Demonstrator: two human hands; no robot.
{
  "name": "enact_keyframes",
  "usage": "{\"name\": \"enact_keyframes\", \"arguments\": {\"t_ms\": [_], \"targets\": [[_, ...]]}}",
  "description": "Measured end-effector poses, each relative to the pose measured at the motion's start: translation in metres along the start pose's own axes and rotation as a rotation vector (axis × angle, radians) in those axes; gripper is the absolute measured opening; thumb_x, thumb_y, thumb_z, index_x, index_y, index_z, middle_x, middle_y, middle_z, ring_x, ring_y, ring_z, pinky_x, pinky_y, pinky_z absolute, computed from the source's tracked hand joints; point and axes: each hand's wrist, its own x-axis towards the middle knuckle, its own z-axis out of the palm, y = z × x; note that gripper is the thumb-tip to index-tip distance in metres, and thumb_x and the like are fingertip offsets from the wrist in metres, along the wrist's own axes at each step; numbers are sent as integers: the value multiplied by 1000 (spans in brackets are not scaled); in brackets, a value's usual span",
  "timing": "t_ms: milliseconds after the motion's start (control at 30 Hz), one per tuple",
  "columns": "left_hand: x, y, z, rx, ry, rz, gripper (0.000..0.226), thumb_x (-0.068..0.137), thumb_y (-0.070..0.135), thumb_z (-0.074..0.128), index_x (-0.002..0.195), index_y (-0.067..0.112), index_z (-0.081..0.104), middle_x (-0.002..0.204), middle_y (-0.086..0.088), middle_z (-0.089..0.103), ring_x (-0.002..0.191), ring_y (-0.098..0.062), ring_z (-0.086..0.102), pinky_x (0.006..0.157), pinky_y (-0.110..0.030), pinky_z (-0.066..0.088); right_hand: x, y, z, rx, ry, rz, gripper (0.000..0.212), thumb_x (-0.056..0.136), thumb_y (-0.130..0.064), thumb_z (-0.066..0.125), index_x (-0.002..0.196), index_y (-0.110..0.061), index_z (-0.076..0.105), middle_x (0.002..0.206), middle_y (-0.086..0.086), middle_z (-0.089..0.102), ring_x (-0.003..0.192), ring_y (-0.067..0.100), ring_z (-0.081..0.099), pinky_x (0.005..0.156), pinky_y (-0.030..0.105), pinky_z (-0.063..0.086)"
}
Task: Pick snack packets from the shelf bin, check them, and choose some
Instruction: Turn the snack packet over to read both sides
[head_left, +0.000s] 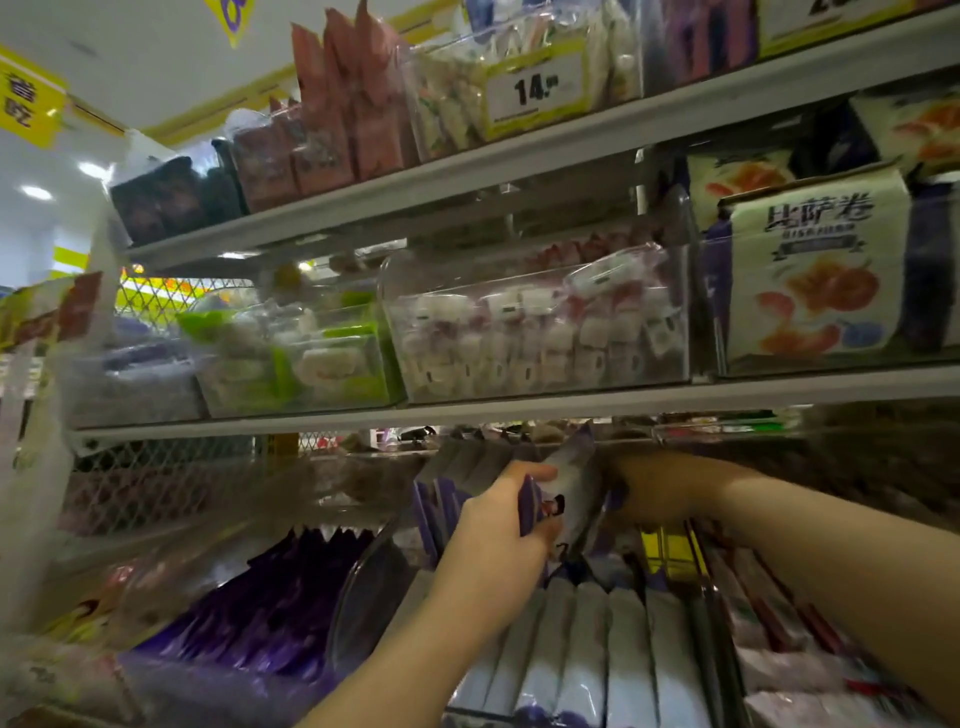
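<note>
A clear shelf bin (363, 587) on the lower shelf holds upright white and purple snack packets (587, 644) in a row. My left hand (498, 530) is shut on a purple and white packet (569, 483), lifted above the row and tilted. My right hand (660, 486) reaches deep into the back of the same bin, right of that packet. Its fingers are in shadow behind the packet, and I cannot see whether they hold anything.
Dark purple packets (280, 608) fill the bin to the left. Pink packets (769, 613) stand to the right. The shelf above carries clear bins of small wrapped sweets (530, 332) and a white box (810, 275). A shelf edge (467, 410) runs just above my hands.
</note>
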Motion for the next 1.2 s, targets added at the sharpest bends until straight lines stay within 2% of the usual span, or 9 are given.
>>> {"name": "enact_keyframes", "arguments": {"t_ms": [133, 267, 367, 567, 733, 900, 1033, 1133, 1200], "targets": [[14, -6, 7, -33, 12, -1, 38, 88, 18, 68, 92, 51, 51, 76, 14, 61, 78, 2, 61, 72, -15, 48, 2, 8, 1, -21, 138, 29, 29, 86, -25, 64, 113, -13, 67, 111, 8, 69, 93, 20, 64, 75, 26, 49], [26, -11, 17, -120, 21, -25, 39, 86, 14, 70, 92, 48, 52, 87, 11, 64, 90, -8, 64, 79, -20, 51, -2, 19, 4, -50, 382, 24, 12, 83, -21, 67, 88, -10, 67, 89, 2, 66, 83, 17, 59, 61, 16, 38], [35, -10, 34, -168, 1, -95, 38, 87, 10, 69, 88, 41, 49, 86, 9, 61, 87, -9, 62, 79, -21, 51, -7, 24, 7, -39, 488, -37, 19, 82, -18, 68, 72, -25, 53, 72, -9, 51, 74, 12, 51, 55, 15, 35], [44, -9, 64, -192, 5, -164, 24, 88, 18, 68, 81, 31, 49, 78, 15, 57, 70, 4, 51, 53, -5, 39, -9, 26, 6, -93, 433, -38, 29, 80, -17, 65, 65, -31, 44, 70, -11, 48, 80, 19, 58, 68, 31, 49], [43, -18, 62, -82, -246, -101, 33, 88, 17, 68, 117, 25, 57, 115, 2, 67, 110, -16, 62, 97, -31, 49, -4, 25, 2, -169, 344, -84, 21, 79, -17, 61, 67, -29, 49, 72, -12, 45, 78, 16, 54, 66, 26, 42], [44, -15, 53, 315, -313, 53, 53, 88, 27, 68, 137, 26, 50, 133, -1, 60, 120, -19, 56, 94, -24, 44, 2, 26, 0, -210, 285, -82, 30, 78, -16, 64, 64, -32, 42, 69, -15, 40, 75, 11, 45, 51, 11, 29], [37, -9, 59, 626, -231, 134, 43, 89, 31, 61, 132, 27, 54, 128, -9, 62, 117, -32, 57, 91, -36, 48, 2, 20, -2, -236, 278, -81, 23, 79, -17, 64, 71, -28, 45, 85, -8, 53, 86, 18, 55, 66, 24, 39], [36, -9, 63, 505, -354, 51, 41, 86, 21, 58, 128, 20, 57, 133, -13, 56, 120, -34, 53, 100, -40, 46, -3, 14, -2, -245, 206, -68, 17, 80, -16, 63, 77, -30, 52, 94, -2, 61, 91, 21, 60, 71, 25, 43], [39, -11, 60, 313, -450, -9, 33, 85, 14, 57, 117, 20, 64, 120, -8, 64, 112, -28, 59, 93, -32, 49, -6, 14, -1, -175, 97, -80, 9, 80, -16, 62, 77, -24, 64, 91, -1, 70, 82, 16, 62, 67, 23, 45]]}}
